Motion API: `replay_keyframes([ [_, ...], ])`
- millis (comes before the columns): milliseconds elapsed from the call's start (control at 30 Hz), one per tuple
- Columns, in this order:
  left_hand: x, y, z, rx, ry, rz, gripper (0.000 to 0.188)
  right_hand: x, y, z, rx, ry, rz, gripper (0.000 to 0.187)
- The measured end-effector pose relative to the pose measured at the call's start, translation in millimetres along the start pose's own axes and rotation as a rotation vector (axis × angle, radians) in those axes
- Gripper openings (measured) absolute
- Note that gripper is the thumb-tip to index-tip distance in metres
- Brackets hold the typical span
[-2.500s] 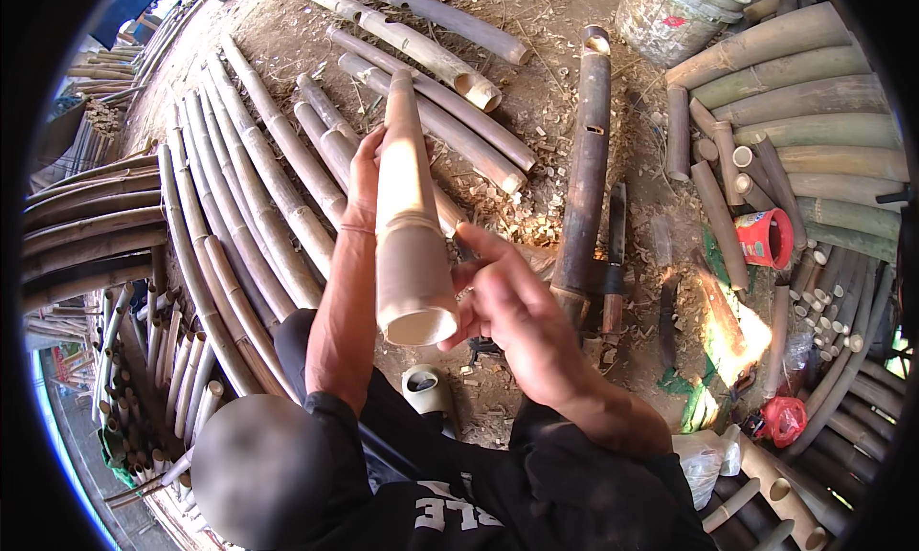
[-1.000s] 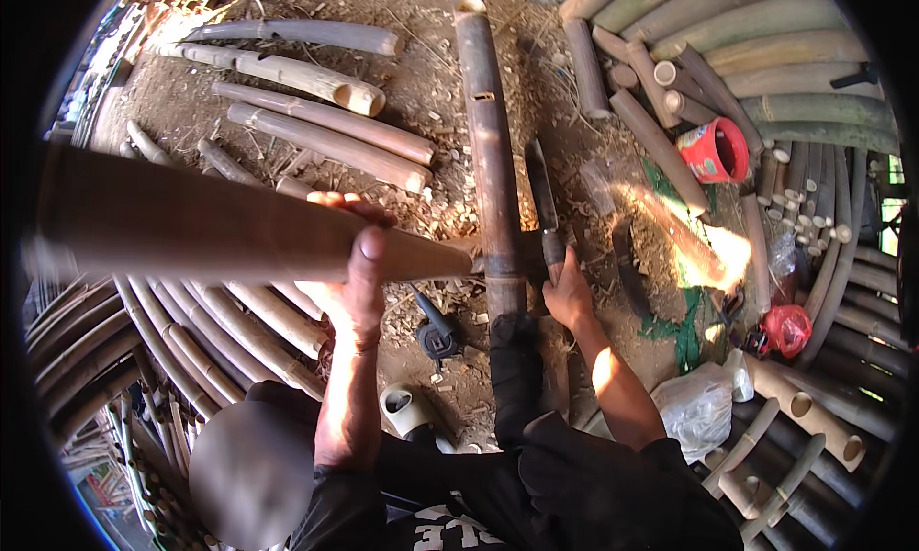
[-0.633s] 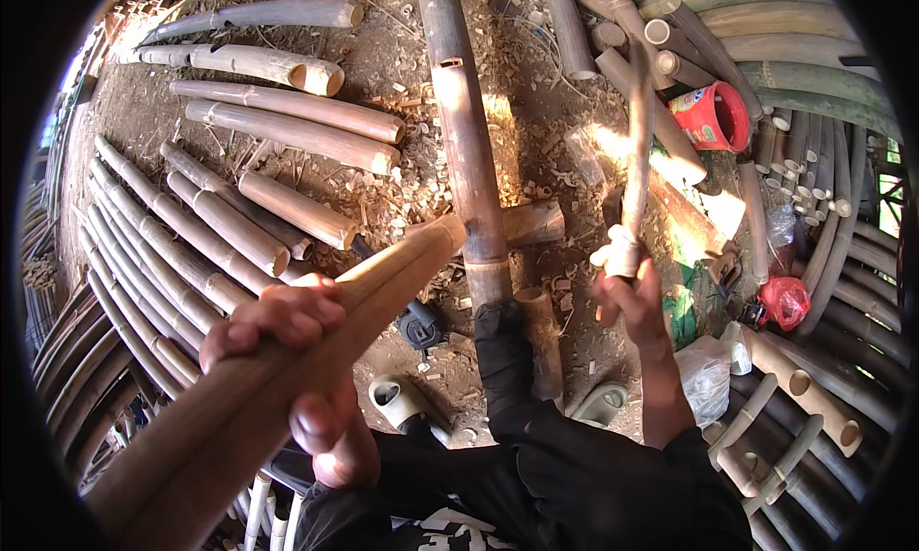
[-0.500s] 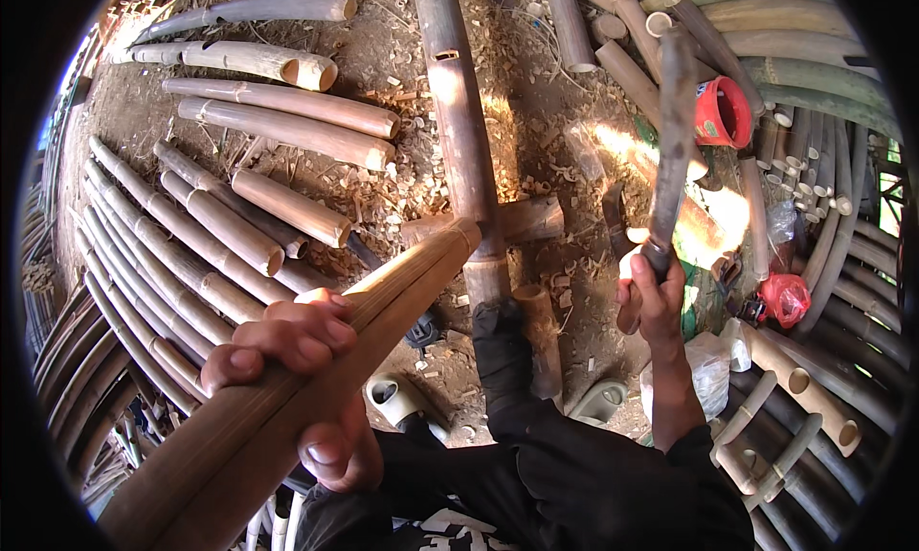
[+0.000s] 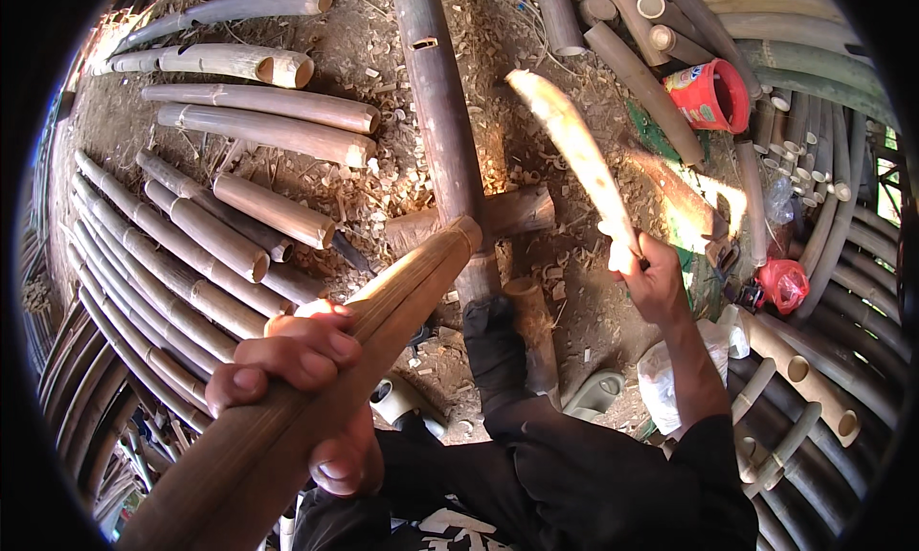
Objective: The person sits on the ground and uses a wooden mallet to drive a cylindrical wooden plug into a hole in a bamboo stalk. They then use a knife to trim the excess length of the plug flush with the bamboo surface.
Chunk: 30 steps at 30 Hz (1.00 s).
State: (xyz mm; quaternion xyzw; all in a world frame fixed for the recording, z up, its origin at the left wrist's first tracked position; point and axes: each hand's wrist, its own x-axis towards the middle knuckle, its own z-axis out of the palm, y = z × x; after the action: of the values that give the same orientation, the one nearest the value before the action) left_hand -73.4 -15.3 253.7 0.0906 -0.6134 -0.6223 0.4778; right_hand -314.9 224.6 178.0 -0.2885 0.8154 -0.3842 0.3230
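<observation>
My left hand is closed round a thick tan bamboo pole, which slants from the lower left up to the middle. A long crack runs along it, and its far end overlaps a darker bamboo pole with a small slot cut near its top. Raised at the right, my right hand grips the handle of a machete. Its long, slightly curved blade points up and left, bright with sunlight and apart from both poles. The fingers hide most of the handle.
A short log lies crosswise under the dark pole, among wood chips. Cut bamboo lengths lie in rows at left. A red bucket, a red plastic bag and more bamboo are at right. Slippers sit below.
My right hand has tipped the machete from nearly upright over to the left, and its blade has come into sunlight. My left hand keeps its hold on the tan pole. The view has shifted slightly.
</observation>
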Motion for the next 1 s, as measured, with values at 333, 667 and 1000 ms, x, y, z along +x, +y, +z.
replay_keyframes([
  [333,-2.8,-2.4,5.2,0.030,0.024,0.017,0.066,75.4,15.3,-15.1,-0.737,-0.292,-0.733,0.018],
  [667,-9.0,4.0,-0.9,0.044,0.063,0.001,0.065,68.1,-17.5,-46.6,-1.083,-0.565,-0.571,0.011],
  [1000,5.8,-104.6,-39.2,0.054,0.392,-0.293,0.070,7.4,35.3,-85.9,-0.825,-0.239,-0.419,0.027],
])
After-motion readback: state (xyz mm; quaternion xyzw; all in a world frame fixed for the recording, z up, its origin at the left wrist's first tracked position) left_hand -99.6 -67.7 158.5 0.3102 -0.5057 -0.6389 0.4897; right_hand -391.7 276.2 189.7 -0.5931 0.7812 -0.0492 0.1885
